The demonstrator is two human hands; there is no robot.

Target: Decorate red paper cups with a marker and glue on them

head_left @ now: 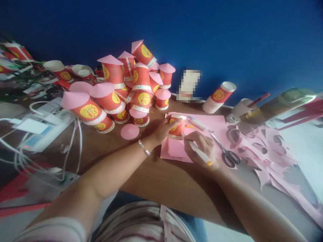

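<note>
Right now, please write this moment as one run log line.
left hand: holds red paper cup | right hand: holds white pen, tip near cup | scissors: beside right hand | pink sheet: beneath hands

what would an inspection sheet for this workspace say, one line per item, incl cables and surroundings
surface: brown table, pink sheet under the work
job's things: red cup and white pen in hand, pen tip by the cup's rim
clutter: pink scraps at right, scissors beside the sheet, piled cups with pink cones at left
hands: left hand has its grip on the cup, right hand on the pen
cables: white cables looped loosely around the power strip
surroundings: blue wall behind; other people, nothing seen
</note>
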